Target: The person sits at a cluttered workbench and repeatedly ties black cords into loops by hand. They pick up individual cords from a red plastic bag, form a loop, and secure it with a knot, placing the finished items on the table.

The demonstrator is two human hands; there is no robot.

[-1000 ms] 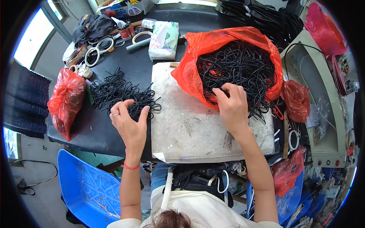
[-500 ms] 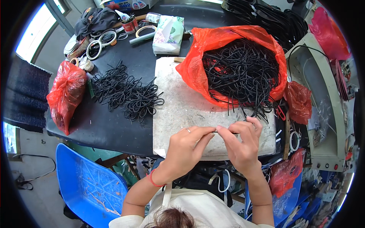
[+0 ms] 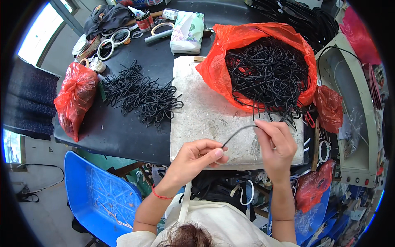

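Note:
A short length of thin black cord [image 3: 238, 133] bows upward between my two hands, above the near part of a worn whitish board [image 3: 193, 103]. My left hand [image 3: 199, 156] pinches its lower end between thumb and fingers. The upper end is in the fingertips of my right hand [image 3: 276, 144], which is raised a little farther from me. Beyond it, an open red plastic bag [image 3: 214, 61] is filled with a tangle of black cords [image 3: 267, 74], some spilling over its near rim. Left of the board lies a pile of looped black cords [image 3: 142, 96] on the black tabletop.
A tied red bag [image 3: 76, 99] stands at the table's left edge. Behind are a tissue pack [image 3: 188, 33], tape rolls [image 3: 105, 49] and a can of tools [image 3: 144, 22]. A blue bin [image 3: 98, 193] sits lower left; a beige machine housing [image 3: 354, 123] is at right.
My hands have moved apart, the right one up and to the right. The cord, mostly hidden in my fingers before, now shows as a curve between them. The whole view has shifted slightly.

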